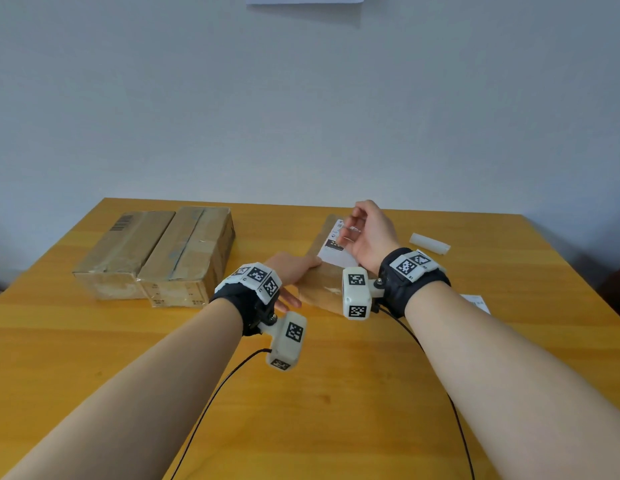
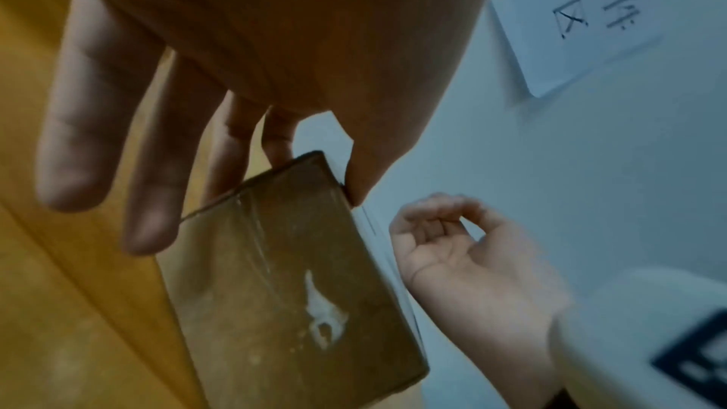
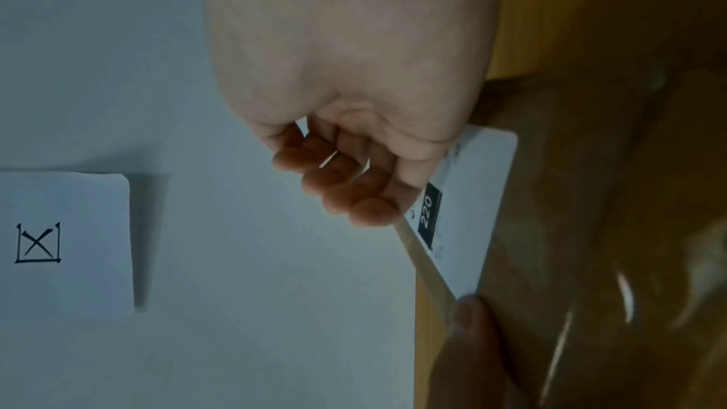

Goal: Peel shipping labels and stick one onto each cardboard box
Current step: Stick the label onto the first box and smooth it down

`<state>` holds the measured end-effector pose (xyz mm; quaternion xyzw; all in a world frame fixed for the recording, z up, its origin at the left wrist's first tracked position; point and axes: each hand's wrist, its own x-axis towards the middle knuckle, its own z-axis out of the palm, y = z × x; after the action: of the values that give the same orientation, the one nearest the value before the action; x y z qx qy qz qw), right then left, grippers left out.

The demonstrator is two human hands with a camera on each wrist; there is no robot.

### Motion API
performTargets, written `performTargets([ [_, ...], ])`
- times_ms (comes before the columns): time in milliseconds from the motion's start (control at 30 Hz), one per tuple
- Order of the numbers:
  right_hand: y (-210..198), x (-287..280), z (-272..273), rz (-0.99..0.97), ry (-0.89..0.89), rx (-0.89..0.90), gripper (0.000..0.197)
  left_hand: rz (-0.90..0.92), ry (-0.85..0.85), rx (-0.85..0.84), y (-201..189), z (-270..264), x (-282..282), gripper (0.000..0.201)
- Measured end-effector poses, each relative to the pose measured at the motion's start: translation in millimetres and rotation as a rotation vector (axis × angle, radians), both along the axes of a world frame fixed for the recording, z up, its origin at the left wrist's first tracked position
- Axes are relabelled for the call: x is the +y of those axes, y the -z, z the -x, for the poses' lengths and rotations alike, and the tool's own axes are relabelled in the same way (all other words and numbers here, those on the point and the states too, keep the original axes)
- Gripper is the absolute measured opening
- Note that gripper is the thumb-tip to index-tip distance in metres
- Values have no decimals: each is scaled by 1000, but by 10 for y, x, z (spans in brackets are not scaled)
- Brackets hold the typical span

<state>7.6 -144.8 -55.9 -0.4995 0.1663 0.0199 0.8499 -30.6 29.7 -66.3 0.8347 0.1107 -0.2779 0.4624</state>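
A small cardboard box (image 1: 319,289) lies on the wooden table (image 1: 336,393) between my hands. A white shipping label (image 1: 332,254) with a black "220" patch lies on its top. My left hand (image 1: 294,271) grips the box's near left corner, thumb on the top edge and index finger against the side, as the left wrist view shows on the box (image 2: 283,276). My right hand (image 1: 367,233) hovers just above the label (image 3: 472,198) with loosely curled fingers that hold nothing I can see.
Two larger taped cardboard boxes (image 1: 124,254) (image 1: 190,254) stand side by side at the table's back left. A white curled strip of paper (image 1: 429,243) lies at the back right. Another label sheet (image 1: 476,301) lies behind my right forearm. Black cables (image 1: 211,403) trail over the near table.
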Motion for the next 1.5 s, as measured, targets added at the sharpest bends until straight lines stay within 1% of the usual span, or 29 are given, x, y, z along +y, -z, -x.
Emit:
performTargets([
  [67, -8, -11, 20, -26, -3, -22, 31, -50, 81, 12, -37, 34, -41, 54],
  [133, -7, -26, 39, -44, -46, -62, 32, -95, 149, 44, -76, 46, -67, 56],
  [267, 19, -57, 12, -1, -180, -159, 35, -124, 197, 98, -86, -25, -60, 64],
  [367, 64, -30, -32, 24, -259, -194, 43, -58, 160, 70, -28, -106, -58, 65],
  [433, 107, 8, -41, 33, -294, -196, 51, 19, 97, 18, 36, -149, -59, 60],
  [600, 150, -11, -89, 18, -265, -189, 60, 112, 60, 15, 123, -162, -29, 56],
  [700, 160, -5, -109, 52, -271, -184, 62, 169, 43, 1, 153, -152, -13, 53],
  [767, 170, 24, -106, 81, -304, -183, 63, 207, 35, -12, 168, -148, -12, 56],
  [867, 171, 65, -80, 104, -361, -176, 64, 227, 40, -34, 198, -139, -15, 61],
  [1067, 177, 259, -9, 157, -461, -183, 64, 272, -3, -56, 271, -117, -13, 58],
  [1167, 173, 267, 16, 99, -464, -171, 65, 280, -15, -44, 271, -117, -10, 60],
  [1333, 164, 171, 5, -123, -440, -138, 70, 315, -27, 19, 236, -96, -35, 63],
  [1400, 113, 102, 2, -184, -415, -150, 68, 303, -4, 91, 209, -79, -51, 68],
  [1500, 14, -56, -3, -181, -337, -205, 62, 259, 108, 191, 157, 0, -111, 70],
])
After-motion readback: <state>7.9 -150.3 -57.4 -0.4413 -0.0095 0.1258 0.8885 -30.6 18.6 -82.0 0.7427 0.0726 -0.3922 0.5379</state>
